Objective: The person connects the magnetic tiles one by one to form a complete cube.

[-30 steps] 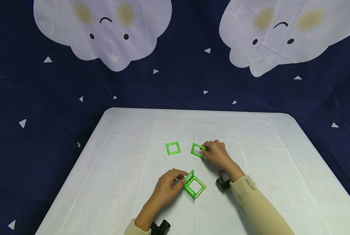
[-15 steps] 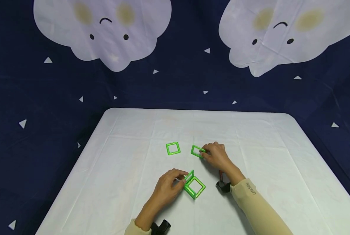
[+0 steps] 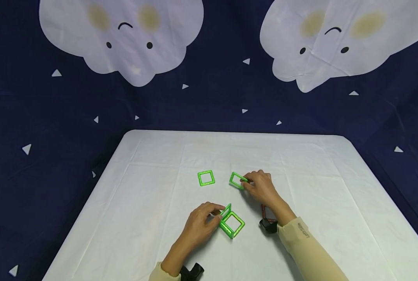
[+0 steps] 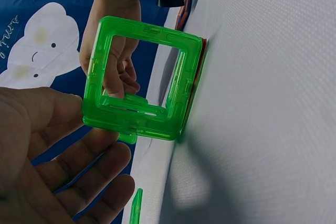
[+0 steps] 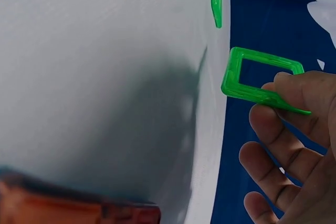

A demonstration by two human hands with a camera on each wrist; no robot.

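My left hand (image 3: 218,215) pinches an upright green square frame (image 3: 226,211) that stands on the edge of a flat green square (image 3: 234,225). In the left wrist view the upright square (image 4: 142,82) rises from the white table with my fingers (image 4: 63,182) beside it. My right hand (image 3: 246,182) pinches another green square (image 3: 236,180) by its right edge, tilted just off the table. The right wrist view shows this square (image 5: 260,80) held between thumb and finger (image 5: 294,103). A third green square (image 3: 206,178) lies flat to the left, untouched.
A red tile (image 3: 266,212) lies on the white table (image 3: 160,164) under my right wrist, also seen as the red tile (image 5: 73,208). Black wrist mounts (image 3: 269,225) sit on both arms. A dark blue cloth with white clouds (image 3: 124,39) hangs behind.
My right hand has shifted slightly right and tipped its green square a little off the table. The left hand and its two joined squares have stayed put.
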